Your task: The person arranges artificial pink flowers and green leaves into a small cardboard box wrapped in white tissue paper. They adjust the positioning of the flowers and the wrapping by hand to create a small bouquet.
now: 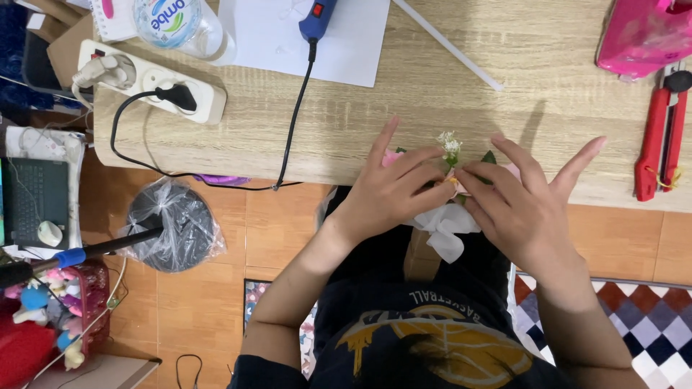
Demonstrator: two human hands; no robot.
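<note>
My left hand (393, 189) and my right hand (522, 198) meet at the near edge of the wooden table (432, 108). Between their fingertips they pinch a small flower posy (452, 155) with pink petals, green leaves and a sprig of tiny white blossoms. The thumb and forefinger of each hand press on its stem while the other fingers spread out. A white ribbon or fabric piece (445, 230) hangs below the posy over my lap. Much of the posy is hidden under my fingers.
A blue glue gun (317, 18) lies on white paper (303, 36), its black cord running to a white power strip (151, 83). A water bottle (176, 21), white stick (447, 45), red cutter (663, 133) and pink bag (641, 36) sit on the table. A fan base wrapped in plastic (173, 225) stands on the floor.
</note>
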